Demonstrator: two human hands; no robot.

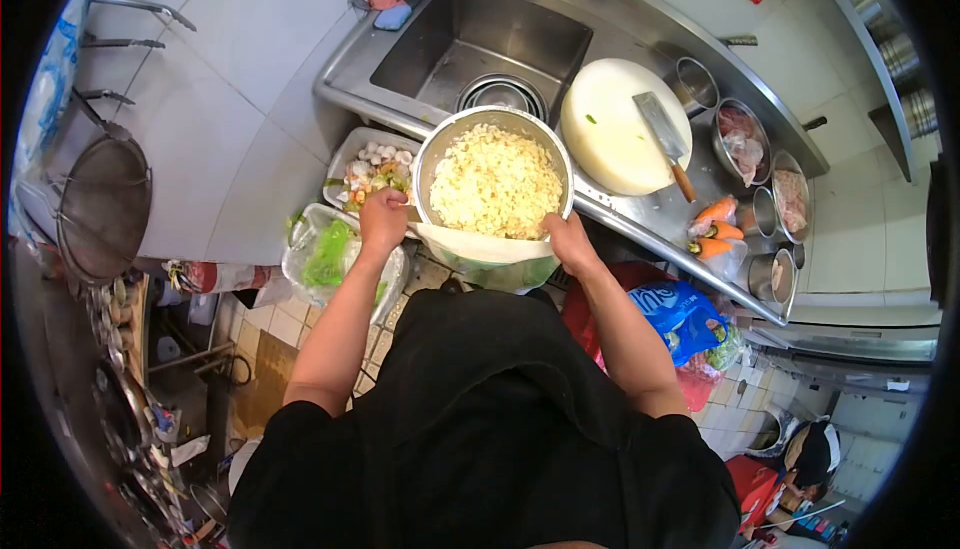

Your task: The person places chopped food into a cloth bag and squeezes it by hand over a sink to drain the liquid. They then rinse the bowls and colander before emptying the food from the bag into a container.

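Note:
I hold a round metal bowl [426, 171] in front of me, filled with pale yellow, finely chopped food [497, 184]. My left hand [384, 221] is closed at its near left side, and my right hand [569, 241] grips the near right side. Between both hands a cream-coloured band [485, 246] runs along the bowl's near side. Its far rim overlaps the front edge of the steel sink [480, 34] in this view. Just beyond my left hand is a clear tub [345, 154] with white, rounded pieces and scraps.
Right of the bowl, a cleaver [660, 134] lies on a thick round chopping board [610, 134]. Metal bowls of raw meat [740, 139] and bagged carrots [715, 229] stand on the steel counter. A lined bin [300, 249] sits below left. Another person [810, 454] is at lower right.

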